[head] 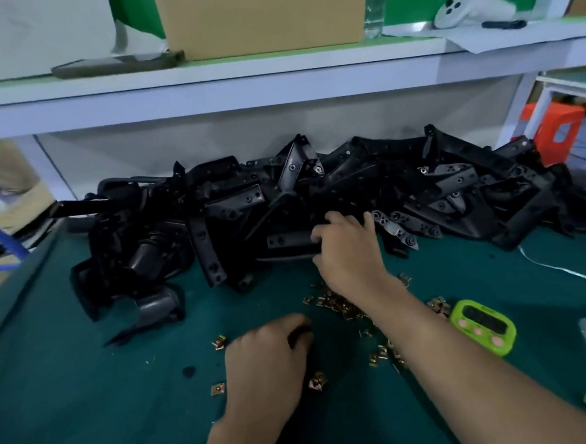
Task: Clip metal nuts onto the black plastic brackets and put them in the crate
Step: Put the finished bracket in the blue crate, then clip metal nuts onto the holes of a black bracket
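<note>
Reaching into the pile, the right hand (348,249) curls its fingers round one black bracket (286,240) at the pile's near edge.
That bracket lies flat in the heap of black brackets (454,184) stretched across the back of the green surface (90,405), under a white shelf (208,86); blur makes single pieces hard to separate. Brass-coloured metal nuts (345,308) lie scattered nearer the person, partly hidden under the right forearm. The left hand (266,364) sits knuckles-up among them, fingers curled; its fingertips are hidden, so whether it pinches a nut cannot be told. A green timer (483,327) lies just right of the nuts. A cardboard box (262,17) on the shelf is cut off at the top.
</note>
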The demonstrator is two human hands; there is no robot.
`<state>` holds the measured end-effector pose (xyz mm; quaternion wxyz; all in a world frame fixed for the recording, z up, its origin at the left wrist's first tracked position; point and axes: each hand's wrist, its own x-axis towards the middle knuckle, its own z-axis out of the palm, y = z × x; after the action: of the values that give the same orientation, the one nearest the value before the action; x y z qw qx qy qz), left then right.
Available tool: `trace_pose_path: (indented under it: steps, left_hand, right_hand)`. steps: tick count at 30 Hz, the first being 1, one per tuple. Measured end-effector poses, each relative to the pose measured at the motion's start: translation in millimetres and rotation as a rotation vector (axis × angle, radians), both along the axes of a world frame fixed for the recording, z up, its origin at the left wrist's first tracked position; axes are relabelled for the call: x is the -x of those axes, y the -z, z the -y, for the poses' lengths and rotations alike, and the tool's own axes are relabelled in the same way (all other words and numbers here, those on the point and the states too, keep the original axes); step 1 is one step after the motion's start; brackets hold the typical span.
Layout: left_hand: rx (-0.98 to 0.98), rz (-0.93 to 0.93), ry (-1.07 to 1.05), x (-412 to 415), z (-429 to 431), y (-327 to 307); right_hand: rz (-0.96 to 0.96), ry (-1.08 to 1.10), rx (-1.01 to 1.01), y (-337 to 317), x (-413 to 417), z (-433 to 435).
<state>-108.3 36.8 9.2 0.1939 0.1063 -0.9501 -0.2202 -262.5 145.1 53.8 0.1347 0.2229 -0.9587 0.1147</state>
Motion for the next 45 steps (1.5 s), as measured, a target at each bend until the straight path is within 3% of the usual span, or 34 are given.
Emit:
trace_pose_path:
  steps: [2, 7, 10, 12, 14, 18, 20, 23, 25, 27, 29, 38, 45]
  left_hand:
    - [-0.115, -0.064, -0.08, 1.3, -1.5, -0.1]
    - [-0.536, -0.131, -0.188, 2.0, 3.4, -6.3]
    - [-0.913, -0.203, -0.115, 3.5, 8.3, -11.5]
    - [-1.272, -0.156, 0.068, 1.0, 2.2, -17.4]
    - [-1.418, -0.056, 0.15, -1.8, -7.2, -22.3]
    - [-1.258, -0.024, 0.1, -3.5, -15.9, -27.4]
    - [-1.055, -0.055, 0.084, -6.1, -18.8, -26.3]
    - [-0.751, -0.139, 0.071, -12.6, -31.9, -20.6]
    - [-0.588, -0.163, 0.046, -16.8, -41.7, -16.7]
    - [-0.485, -0.17, 0.038, -19.5, -45.5, -13.3]
    - [-0.487, -0.174, 0.05, -20.0, -45.0, -11.1]
    - [-0.924, -0.342, 0.01, -9.3, -32.1, -7.1]
    - [-0.832, -0.222, 0.042, -11.3, -30.4, -8.4]
  right_hand:
    - [-0.006, -0.056, 0.197, -1.4, -8.5, -15.7]
    - [0.231, -0.165, 0.832, 7.5, -55.0, -53.1]
    - [0.619, -0.31, 1.117, 24.1, -76.2, -79.0]
    - [0.775, -0.425, 1.091, 33.1, -85.1, -91.5]
    - [0.729, -0.432, 0.917, 36.2, -87.7, -96.1]
    - [0.597, -0.336, 0.816, 30.1, -91.4, -91.9]
    - [0.641, -0.279, 1.037, 30.5, -97.8, -86.4]
    - [0.878, -0.097, 1.537, 29.9, -108.6, -73.5]
    - [1.009, -0.045, 1.594, 27.1, -113.8, -68.9]
    - [1.097, -0.079, 1.516, 23.5, -118.5, -67.7]
    - [1.125, -0.099, 1.477, 22.8, -120.9, -67.3]
    - [1.105, -0.012, 1.509, 25.5, -101.2, -85.4]
    - [1.319, -0.208, 1.463, 19.1, -104.8, -87.7]
